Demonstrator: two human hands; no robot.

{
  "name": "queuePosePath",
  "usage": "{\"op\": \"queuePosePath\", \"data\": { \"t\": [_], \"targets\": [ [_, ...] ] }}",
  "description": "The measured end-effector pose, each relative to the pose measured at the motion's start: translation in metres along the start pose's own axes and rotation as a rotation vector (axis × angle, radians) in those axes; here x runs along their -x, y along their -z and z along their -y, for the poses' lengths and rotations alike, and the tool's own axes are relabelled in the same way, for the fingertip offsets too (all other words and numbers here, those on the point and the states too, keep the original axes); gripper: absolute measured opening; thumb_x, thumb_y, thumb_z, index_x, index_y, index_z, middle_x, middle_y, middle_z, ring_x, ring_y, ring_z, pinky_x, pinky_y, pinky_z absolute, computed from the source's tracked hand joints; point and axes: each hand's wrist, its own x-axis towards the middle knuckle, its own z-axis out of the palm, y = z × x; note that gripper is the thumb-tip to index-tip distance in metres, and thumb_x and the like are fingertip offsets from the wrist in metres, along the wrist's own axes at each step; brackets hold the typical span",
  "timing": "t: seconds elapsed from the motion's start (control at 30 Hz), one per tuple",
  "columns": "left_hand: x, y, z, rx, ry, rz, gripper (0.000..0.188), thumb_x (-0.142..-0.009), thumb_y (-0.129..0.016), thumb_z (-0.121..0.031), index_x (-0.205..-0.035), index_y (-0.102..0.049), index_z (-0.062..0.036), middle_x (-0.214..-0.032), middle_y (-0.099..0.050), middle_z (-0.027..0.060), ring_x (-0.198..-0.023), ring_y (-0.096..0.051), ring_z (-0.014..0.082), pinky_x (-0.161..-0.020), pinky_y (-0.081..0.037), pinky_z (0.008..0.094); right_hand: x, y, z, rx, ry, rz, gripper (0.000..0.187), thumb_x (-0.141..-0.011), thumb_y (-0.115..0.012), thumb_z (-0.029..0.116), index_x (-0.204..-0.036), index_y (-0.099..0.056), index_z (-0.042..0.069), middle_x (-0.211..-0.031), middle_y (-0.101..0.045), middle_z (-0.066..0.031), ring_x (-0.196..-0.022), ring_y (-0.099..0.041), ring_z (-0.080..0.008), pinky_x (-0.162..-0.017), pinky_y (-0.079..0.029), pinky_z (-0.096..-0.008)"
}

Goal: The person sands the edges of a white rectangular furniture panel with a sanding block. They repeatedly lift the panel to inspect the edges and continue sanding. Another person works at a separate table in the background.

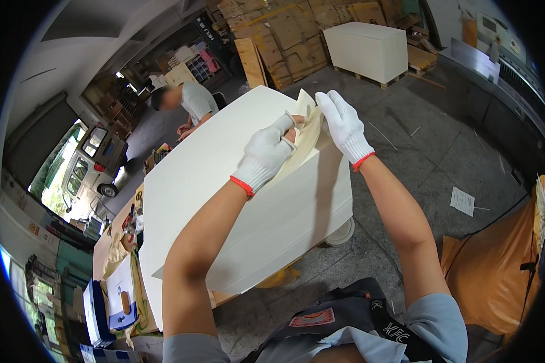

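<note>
A tall stack of large cream-white paper sheets [206, 163] stands right in front of me. At its right-hand corner several top sheets [309, 134] are bent up and fanned. My left hand [267, 151], in a white knit glove with bare thumb and finger tips, grips the edge of these raised sheets. Just right of the curled edge is my right hand [343, 124], gloved in white with a red cuff. Its fingers stretch upward close together, beside the sheets; whether the palm touches them I cannot tell.
Another white paper stack [369, 53] sits on a pallet at the back. A person [194, 103] leans beyond my stack's far left side. A worktable [116, 242] with folders and tools is left. An orange-brown covered bulk [496, 260] stands right, near a machine [496, 48].
</note>
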Motion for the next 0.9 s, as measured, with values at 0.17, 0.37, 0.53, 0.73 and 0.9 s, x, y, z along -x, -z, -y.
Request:
{"op": "queuePosePath", "data": {
  "t": [0.17,0.37,0.53,0.73,0.9],
  "targets": [
    [0.000,-0.005,0.004,0.038,-0.069,-0.022,0.044,-0.093,-0.071,-0.025,-0.130,-0.057,-0.0052,-0.115,-0.067,0.0092,-0.100,-0.061,0.0133,-0.088,-0.048,0.0269,-0.003,0.000,0.000,0.014,-0.036,0.014,0.056,-0.098,-0.039,0.059,-0.093,-0.053,0.006,-0.082,-0.059,-0.0199,-0.085,-0.058,-0.0405,-0.078,-0.044,-0.0441],
    [0.000,-0.005,-0.001,0.067,-0.045,-0.023,0.050,-0.091,-0.073,-0.026,-0.133,-0.056,-0.0035,-0.117,-0.067,0.0081,-0.102,-0.061,0.0133,-0.089,-0.048,0.0266,-0.001,0.001,-0.003,0.006,0.020,-0.020,0.057,-0.098,-0.039,0.060,-0.093,-0.053,0.005,-0.083,-0.059,-0.0196,-0.085,-0.058,-0.0402,-0.079,-0.044,-0.0430],
    [0.001,-0.002,-0.006,0.058,0.014,0.009,0.048,-0.094,-0.070,-0.025,-0.135,-0.055,-0.0064,-0.121,-0.066,0.0104,-0.103,-0.061,0.0138,-0.092,-0.047,0.0267,-0.001,0.002,-0.002,0.006,-0.005,-0.017,0.057,-0.098,-0.040,0.060,-0.092,-0.053,0.005,-0.082,-0.059,-0.0178,-0.084,-0.059,-0.0371,-0.079,-0.044,-0.0414],
    [0.001,-0.007,0.011,-0.047,-0.154,-0.128,0.033,-0.102,-0.051,-0.021,-0.131,-0.059,-0.0083,-0.113,-0.067,0.0093,-0.095,-0.064,0.0163,-0.087,-0.048,0.0278,0.001,0.002,0.005,-0.039,-0.066,0.035,0.054,-0.098,-0.043,0.058,-0.091,-0.053,0.005,-0.079,-0.058,-0.0138,-0.079,-0.058,-0.0308,-0.077,-0.044,-0.0387],
    [0.006,0.000,-0.015,-0.079,0.017,-0.015,0.033,-0.098,-0.060,-0.026,-0.128,-0.063,-0.0138,-0.106,-0.069,0.0093,-0.089,-0.065,0.0172,-0.083,-0.049,0.0289,0.001,0.003,0.000,-0.040,-0.072,0.008,0.054,-0.098,-0.043,0.057,-0.090,-0.052,0.005,-0.078,-0.057,-0.0146,-0.079,-0.058,-0.0324,-0.077,-0.044,-0.0388]
  ]
}}
